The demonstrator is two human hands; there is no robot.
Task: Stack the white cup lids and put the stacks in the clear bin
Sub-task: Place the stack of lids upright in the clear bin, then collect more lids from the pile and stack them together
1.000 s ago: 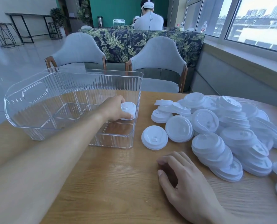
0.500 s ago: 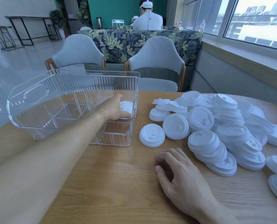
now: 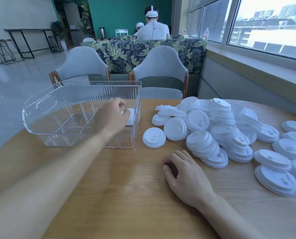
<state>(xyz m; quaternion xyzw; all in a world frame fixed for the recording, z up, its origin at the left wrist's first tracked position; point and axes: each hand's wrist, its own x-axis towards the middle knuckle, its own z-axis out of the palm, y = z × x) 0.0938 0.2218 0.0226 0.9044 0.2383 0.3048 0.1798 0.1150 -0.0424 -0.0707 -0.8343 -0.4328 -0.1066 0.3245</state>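
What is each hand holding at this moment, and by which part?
The left hand holds a small stack of white lids by its side edge, inside the clear bin. The right hand holds nothing; it rests on the table.

Ribbed clear plastic bin (image 3: 78,100); wood-grain table (image 3: 126,195)

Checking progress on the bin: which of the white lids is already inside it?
Only the lid stack the left hand grips inside the clear bin, at its right end; all others lie on the table.
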